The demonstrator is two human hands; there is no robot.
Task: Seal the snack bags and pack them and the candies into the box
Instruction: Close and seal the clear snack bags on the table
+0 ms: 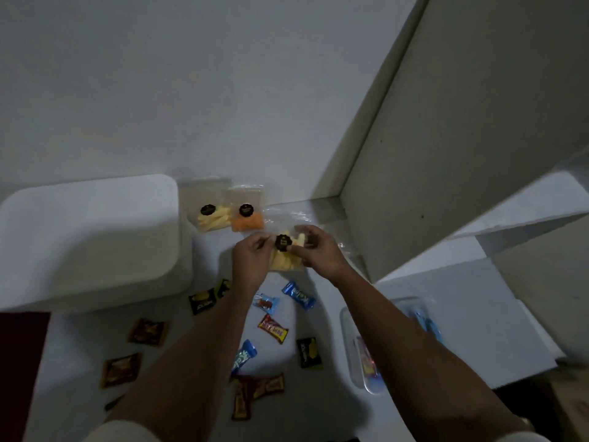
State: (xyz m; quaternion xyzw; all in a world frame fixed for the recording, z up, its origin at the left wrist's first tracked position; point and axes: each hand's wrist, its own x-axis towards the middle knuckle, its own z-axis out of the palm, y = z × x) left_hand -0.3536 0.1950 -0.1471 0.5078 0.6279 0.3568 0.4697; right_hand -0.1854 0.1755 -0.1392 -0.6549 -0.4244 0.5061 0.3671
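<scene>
White tabletop (318,419) under dim light, set against a pale wall, carries everything in view. Both hands meet over a clear snack bag (284,260) of pale yellow sticks: the left hand (251,260) has its fingertips (267,245) pinched together on the bag's upper left edge, and the right hand (317,250) has its fingers (302,239) closed on the upper right edge, with a round black label (282,243) between the two grips; its print is too small to read. Just beyond the fingertips lie two more bags, one with yellow sticks (212,215) and one with orange pieces (247,215), each bearing the same black sticker. Left of the hands sits a white rounded lid or container (89,240). Below the wrists, candies are scattered: a blue wrapper (299,296) with partly legible letters, a light blue one (267,303), a red and yellow one (273,329), another blue twist (243,355), black packets with a yellow picture (202,303) (308,352), and brown ones (148,331) (121,369). Under the right forearm lies a clear plastic box (363,378) holding a few wrapped sweets, partly hidden by the arm. Right of it stands a white cardboard box (478,314) with its flap raised.
</scene>
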